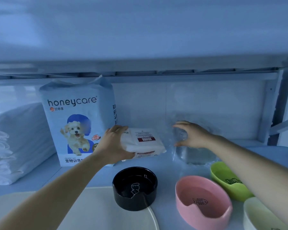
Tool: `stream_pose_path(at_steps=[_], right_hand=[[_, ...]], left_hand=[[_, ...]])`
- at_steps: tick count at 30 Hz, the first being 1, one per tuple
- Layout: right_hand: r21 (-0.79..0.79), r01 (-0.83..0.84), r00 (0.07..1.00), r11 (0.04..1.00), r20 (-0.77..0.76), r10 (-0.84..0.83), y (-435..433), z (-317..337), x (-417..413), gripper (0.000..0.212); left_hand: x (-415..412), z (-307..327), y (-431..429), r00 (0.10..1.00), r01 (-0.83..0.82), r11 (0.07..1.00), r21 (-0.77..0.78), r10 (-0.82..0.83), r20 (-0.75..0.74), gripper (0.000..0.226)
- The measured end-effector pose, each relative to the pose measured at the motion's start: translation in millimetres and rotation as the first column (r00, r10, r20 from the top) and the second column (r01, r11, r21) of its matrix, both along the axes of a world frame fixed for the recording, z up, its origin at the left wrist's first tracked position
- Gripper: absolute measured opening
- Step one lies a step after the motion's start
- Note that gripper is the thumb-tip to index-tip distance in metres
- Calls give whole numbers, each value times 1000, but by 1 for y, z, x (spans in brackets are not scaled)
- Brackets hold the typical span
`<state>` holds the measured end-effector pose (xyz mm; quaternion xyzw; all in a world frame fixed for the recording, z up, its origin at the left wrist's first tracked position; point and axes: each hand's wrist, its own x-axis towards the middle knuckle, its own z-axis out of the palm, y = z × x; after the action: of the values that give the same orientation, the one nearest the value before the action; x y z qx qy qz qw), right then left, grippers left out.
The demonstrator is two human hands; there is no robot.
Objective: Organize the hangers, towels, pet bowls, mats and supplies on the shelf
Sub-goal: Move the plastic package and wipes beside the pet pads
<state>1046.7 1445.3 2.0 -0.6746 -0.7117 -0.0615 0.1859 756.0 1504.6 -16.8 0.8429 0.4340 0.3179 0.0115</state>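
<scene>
My left hand (114,143) grips the left end of a flat white pack (144,143) with a red label, lying on the shelf (73,178) beside the tall honeycare pad bag (78,118). My right hand (192,134) holds the top of a clear plastic bag (193,155) standing to the right of that pack. In front sit a black bowl (134,188), a pink bowl (202,200), a green bowl (228,180) and a pale bowl (263,214). The black bowl rests partly on a cream mat (93,211).
Folded white towels (0,155) and a soft white bundle (25,130) fill the shelf's left end. The upper shelf board (140,67) hangs low overhead. A metal upright (271,107) closes the right side.
</scene>
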Motion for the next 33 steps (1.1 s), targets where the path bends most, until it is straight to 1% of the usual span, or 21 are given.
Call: stream_pose_path(at_steps=[3,4,6,10,14,17,19,21,23,25,28,30,32,33], right_hand=[[20,19,996,1000,90,-21,-2,-11,13,53],[31,16,994,999,108,-20,-4,-12,15,48],[35,11,990,999,144,-16,-7,-12,19,45],[30,28,980,999,194,-33,-12,-12,29,47],[34,41,985,999,169,-46,-21,-14,47,48],[30,26,992,999,124,-30,-28,-14,60,48],[32,11,996,999,83,-14,-32,-13,66,48],[62,-14,1000,998,27,13,-34,-11,71,52],[104,-22,999,994,-47,27,-38,-9,78,57],[121,-10,996,993,-83,20,-44,-6,87,63],[79,32,995,996,-98,-24,-51,-4,103,75],[54,55,992,997,-119,-48,-55,-3,113,83],[66,59,990,996,-135,-50,-57,-3,122,85],[81,57,989,995,-142,-45,-58,-3,126,81]], left_hand=[[6,-13,5,999,-20,998,-60,23,41,96],[9,-16,7,998,-23,997,-75,27,50,96],[17,-17,10,998,-24,996,-91,29,59,95],[40,-13,16,995,-41,991,-130,53,86,94],[74,-13,18,988,-71,975,-210,98,120,92],[104,-19,15,987,-131,957,-260,150,53,82],[121,-25,14,977,-180,917,-357,208,39,77],[133,-29,17,968,-219,862,-458,250,7,79],[137,-30,21,972,-215,820,-531,230,-38,89],[136,-28,27,983,-163,801,-576,182,-24,92],[135,-20,31,992,-118,799,-589,125,-29,92],[143,-14,26,997,-53,806,-589,76,14,95],[157,-9,17,998,-5,857,-515,40,57,99],[165,-6,12,997,26,888,-459,10,76,91]])
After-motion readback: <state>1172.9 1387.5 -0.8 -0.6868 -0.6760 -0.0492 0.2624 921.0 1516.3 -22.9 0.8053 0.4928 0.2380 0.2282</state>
